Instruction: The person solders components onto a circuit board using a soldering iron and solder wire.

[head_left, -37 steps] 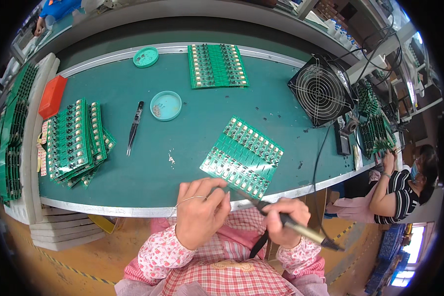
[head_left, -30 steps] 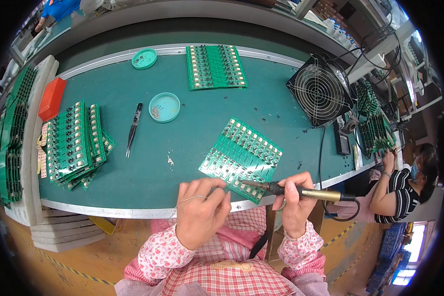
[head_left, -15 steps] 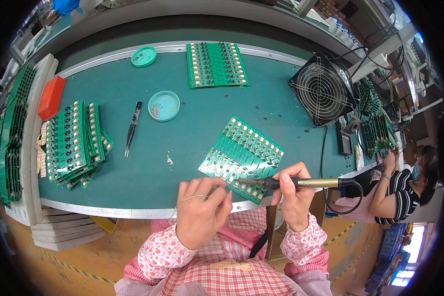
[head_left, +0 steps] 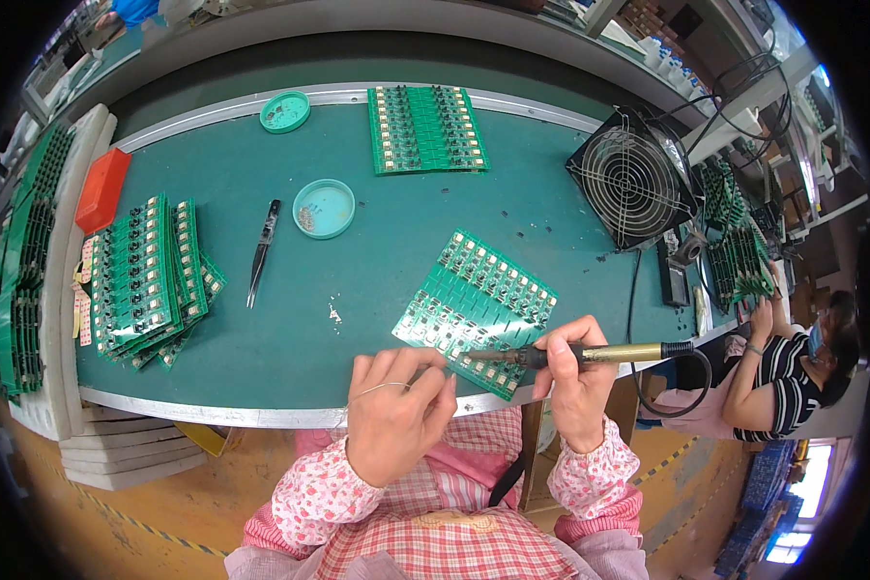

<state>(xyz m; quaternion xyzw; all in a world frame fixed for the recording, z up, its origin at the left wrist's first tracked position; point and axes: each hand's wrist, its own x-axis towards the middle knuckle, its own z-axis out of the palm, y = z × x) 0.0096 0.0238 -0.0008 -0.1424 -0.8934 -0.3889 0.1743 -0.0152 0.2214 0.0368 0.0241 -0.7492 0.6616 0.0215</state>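
My right hand (head_left: 577, 387) grips a soldering iron (head_left: 628, 354) by its black and gold handle, with the metal tip pointing left over a green circuit board panel (head_left: 478, 300). That panel lies at an angle near the table's front edge, its rows full of small parts. My left hand (head_left: 396, 411) is closed at the panel's lower left corner, fingers curled around a thin wire (head_left: 382, 388) that loops over the hand and looks like solder. The fingertips hide where the wire ends.
Stacked circuit boards (head_left: 135, 280) stand at left beside a red box (head_left: 101, 191). Tweezers (head_left: 262, 253) and two teal dishes (head_left: 324, 208) (head_left: 285, 112) lie nearby. More boards (head_left: 428, 130) sit at the back. A black fan (head_left: 631, 179) stands right; beyond it a person (head_left: 778, 377) works.
The soldering iron has shifted a little, its tip slightly to the right and its cord end slightly up. My left hand stays nearly still.
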